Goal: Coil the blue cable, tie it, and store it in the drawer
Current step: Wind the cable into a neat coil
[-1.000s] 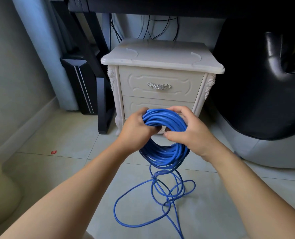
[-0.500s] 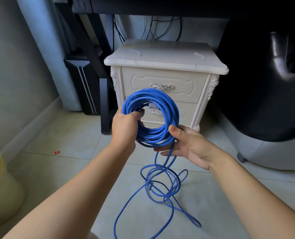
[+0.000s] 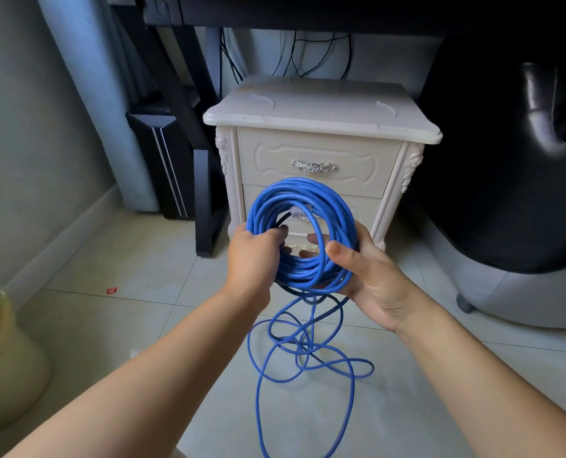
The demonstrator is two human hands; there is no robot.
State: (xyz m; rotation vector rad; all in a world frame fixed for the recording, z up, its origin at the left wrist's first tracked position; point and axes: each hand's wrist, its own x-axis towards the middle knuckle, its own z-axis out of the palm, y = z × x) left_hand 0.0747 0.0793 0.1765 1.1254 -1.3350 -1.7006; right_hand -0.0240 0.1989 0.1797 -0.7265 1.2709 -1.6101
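A blue cable [image 3: 338, 206] is wound into a thick upright ring in front of a cream nightstand [image 3: 321, 107]. My left hand [image 3: 252, 259] grips the ring's lower left side, fingers curled through it. My right hand [image 3: 371, 279] holds the lower right side, thumb in front and fingers behind. A clear plug shows at the ring's inner top. The loose remainder of the cable [image 3: 308, 355] hangs down and lies in tangled loops on the tiled floor. The upper drawer [image 3: 314, 150] with a silver handle is closed; the lower drawer is partly hidden by the ring.
A black desk frame and dark computer tower [image 3: 162, 160] stand left of the nightstand. A black and grey chair [image 3: 523, 193] fills the right. A pale bin [image 3: 4, 352] sits at the near left. A small red scrap [image 3: 111, 290] lies on the tiles.
The ring was turned upright from hanging low. My right hand let go, then closed round the ring's lower right side. More loose cable shifted on the floor.
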